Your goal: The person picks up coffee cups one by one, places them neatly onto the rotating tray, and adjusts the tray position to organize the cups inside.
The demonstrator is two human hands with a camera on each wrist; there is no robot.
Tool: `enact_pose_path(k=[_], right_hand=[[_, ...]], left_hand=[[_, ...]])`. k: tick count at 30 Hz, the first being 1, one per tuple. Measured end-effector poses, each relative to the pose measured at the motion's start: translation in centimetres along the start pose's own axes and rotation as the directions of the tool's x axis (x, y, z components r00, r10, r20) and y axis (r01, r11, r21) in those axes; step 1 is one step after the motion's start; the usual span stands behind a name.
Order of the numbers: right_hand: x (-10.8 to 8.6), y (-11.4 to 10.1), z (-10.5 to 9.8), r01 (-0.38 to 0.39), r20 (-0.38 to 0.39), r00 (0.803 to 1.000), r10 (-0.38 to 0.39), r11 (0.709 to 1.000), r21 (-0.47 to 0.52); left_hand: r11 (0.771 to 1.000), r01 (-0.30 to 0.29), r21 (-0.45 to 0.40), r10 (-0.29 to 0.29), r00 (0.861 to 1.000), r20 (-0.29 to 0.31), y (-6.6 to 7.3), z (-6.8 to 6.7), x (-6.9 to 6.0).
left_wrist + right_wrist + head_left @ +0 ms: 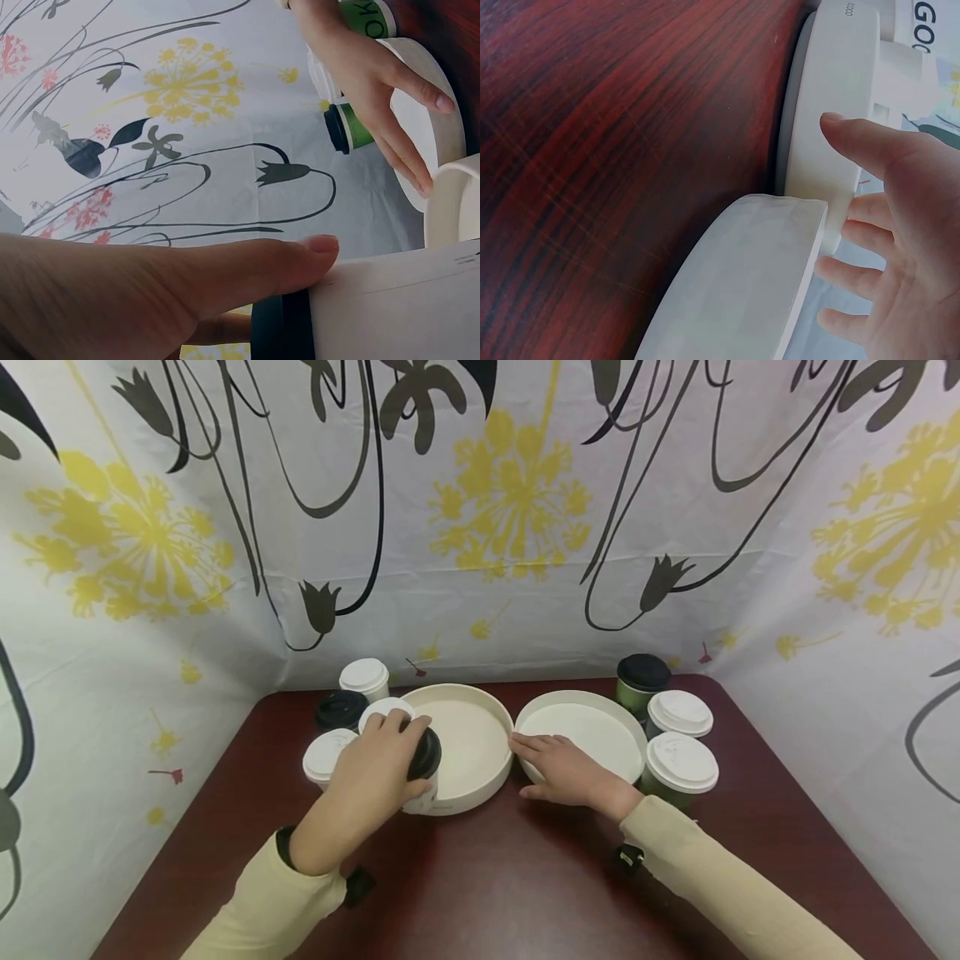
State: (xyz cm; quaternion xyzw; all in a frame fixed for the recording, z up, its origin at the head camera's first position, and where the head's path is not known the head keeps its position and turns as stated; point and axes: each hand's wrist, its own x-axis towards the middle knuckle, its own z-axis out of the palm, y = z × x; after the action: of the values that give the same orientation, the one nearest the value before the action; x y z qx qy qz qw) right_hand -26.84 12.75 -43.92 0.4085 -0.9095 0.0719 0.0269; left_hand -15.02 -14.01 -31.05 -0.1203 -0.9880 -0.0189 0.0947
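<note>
Nearest: two cream sleeves, left sleeve (pixel 258 902) and right sleeve (pixel 738 881), come in over a dark red-brown worktop (pixel 510 893) with wood grain; a dark band (pixel 285 847) sits at the left cuff, a small dark device (pixel 628 857) under the right one. Left hand (pixel 378 768): fingers wrapped around a black-lidded white cup (pixel 422 795), gripping it up near the lid, thumb on the near side. Cup is upright, at the front-left edge of the left tray (pixel 476 743), overlapping its rim in the head view; can't tell if its base is on the worktop, on the tray or lifted. Right hand (pixel 558 768): fingers extended and spread a bit, released, nothing in them; it lies across the front-left part of the right tray (pixel 588 727), fingertips at the seam between the trays. Contact with the rim not certain. Both trays are round, shallow, side by side and touching; left one cream, right one whiter. Left of the left tray, near to far: front white-lidded cup (pixel 328 756), second white-lidded cup (pixel 386 708) partly behind the left hand, black-lidded cup (pixel 341 708), rear white-lidded cup (pixel 364 677). Right of the right tray: white-lidded green cup (pixel 680 766), another white-lidded cup (pixel 679 713), black-lidded green cup (pixel 642 683). Farthest: white fabric backdrop (pixel 465 610), yellow and grey flower print.
</note>
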Motion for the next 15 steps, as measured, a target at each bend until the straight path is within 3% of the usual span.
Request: enact_pose_path(k=[15], right_hand=[[0.0,0.0,-0.1,-0.006,0.012,1.0,0.006,1.0,0.005]], left_hand=[[0.999,-0.044,-0.014,0.044,0.999,0.006,-0.6,0.6,2.1]])
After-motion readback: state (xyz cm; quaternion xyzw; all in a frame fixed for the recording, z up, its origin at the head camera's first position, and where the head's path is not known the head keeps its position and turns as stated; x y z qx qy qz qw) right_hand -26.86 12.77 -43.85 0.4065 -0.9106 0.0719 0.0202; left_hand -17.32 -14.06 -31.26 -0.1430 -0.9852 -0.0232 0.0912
